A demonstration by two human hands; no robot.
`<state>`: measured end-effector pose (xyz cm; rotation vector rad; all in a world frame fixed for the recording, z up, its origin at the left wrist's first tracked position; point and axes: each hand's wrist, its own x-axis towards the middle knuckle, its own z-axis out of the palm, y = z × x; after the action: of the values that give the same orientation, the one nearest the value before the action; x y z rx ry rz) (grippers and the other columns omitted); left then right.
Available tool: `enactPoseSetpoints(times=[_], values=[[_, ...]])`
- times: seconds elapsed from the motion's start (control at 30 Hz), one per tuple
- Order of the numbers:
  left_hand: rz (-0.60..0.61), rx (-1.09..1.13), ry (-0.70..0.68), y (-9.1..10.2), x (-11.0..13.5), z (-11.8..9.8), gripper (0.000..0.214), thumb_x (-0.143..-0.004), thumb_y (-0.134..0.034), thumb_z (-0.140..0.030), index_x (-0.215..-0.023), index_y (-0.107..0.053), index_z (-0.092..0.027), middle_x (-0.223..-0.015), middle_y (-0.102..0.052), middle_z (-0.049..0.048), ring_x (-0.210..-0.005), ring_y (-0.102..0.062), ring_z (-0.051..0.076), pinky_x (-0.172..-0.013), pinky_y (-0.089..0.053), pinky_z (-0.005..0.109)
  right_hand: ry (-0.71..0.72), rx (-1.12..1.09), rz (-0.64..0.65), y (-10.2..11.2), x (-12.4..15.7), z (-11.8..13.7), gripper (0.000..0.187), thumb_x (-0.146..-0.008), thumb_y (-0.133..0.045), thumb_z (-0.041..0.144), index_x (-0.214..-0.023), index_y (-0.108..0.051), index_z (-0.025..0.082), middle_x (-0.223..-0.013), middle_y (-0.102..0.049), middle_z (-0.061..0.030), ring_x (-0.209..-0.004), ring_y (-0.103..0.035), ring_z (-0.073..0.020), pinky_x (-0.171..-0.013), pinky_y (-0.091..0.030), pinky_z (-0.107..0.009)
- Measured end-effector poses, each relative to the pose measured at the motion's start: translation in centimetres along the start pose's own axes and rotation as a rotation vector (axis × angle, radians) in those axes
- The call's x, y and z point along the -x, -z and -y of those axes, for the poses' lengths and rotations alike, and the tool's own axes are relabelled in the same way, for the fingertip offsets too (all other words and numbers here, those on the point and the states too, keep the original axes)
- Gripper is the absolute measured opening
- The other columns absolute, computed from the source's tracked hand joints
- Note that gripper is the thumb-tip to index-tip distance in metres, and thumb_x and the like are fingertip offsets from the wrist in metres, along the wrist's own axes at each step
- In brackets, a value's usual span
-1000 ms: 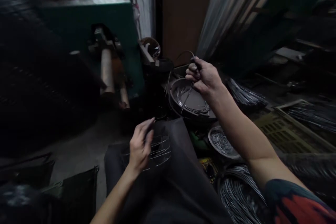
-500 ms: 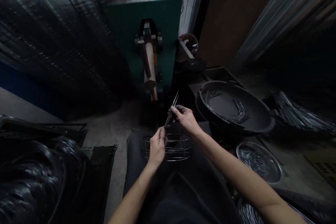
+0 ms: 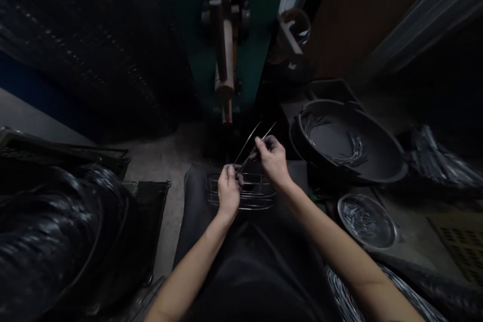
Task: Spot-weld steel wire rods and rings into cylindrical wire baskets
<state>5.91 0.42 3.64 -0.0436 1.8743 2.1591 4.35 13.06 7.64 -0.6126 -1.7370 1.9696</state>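
You have nothing legible in front of you — no label, brand or number can be read. The only marking is a small patch of pale lettering on the green machine housing — too dark and blurred to make out.

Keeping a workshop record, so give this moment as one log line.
left hand: grips wire cage | right hand: holds thin metal wires | beside: black basin of wire pieces

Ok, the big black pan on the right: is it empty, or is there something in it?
Not empty: the black pan holds a loose bunch of bent wires lying across its floor.
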Motion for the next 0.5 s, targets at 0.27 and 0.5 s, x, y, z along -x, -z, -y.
enactPoseSetpoints(times=[0.27, 0.5], values=[[0.010, -0.186, -0.070, 0.0, 0.1, -1.1, 0.036, -0.094, -0.041, -0.049, -0.083, -0.055, -0.018, -0.066, -0.052, -0.0018, -0.055, -0.048, 0.009, -0.054, -0.039, 0.020, -0.439, -0.128, 0.376, -0.7, 0.6, -0.3, 0.050, -0.056, -0.082, 0.051, -0.085, -0.062, 0.016, -0.050, -0.051, 0.0081, -0.043, -0.046, -0.0053, -0.040, -0.034, -0.017], [0.407, -0.845, -0.515, 9.6, -0.6, 0.0, 0.089, -0.071, -0.068, -0.065, -0.141, -0.036, -0.021, -0.140, -0.046, 0.0164, -0.132, -0.041, 0.035, -0.109, -0.030, 0.054, -0.444, 0.019, 0.482, 0.0, -0.9, -1.0, 0.040, -0.069, -0.078, 0.051, -0.068, -0.061, 0.014, -0.058, -0.061, -0.0013, -0.047, -0.052, -0.0074, -0.043, -0.042, -0.018]])
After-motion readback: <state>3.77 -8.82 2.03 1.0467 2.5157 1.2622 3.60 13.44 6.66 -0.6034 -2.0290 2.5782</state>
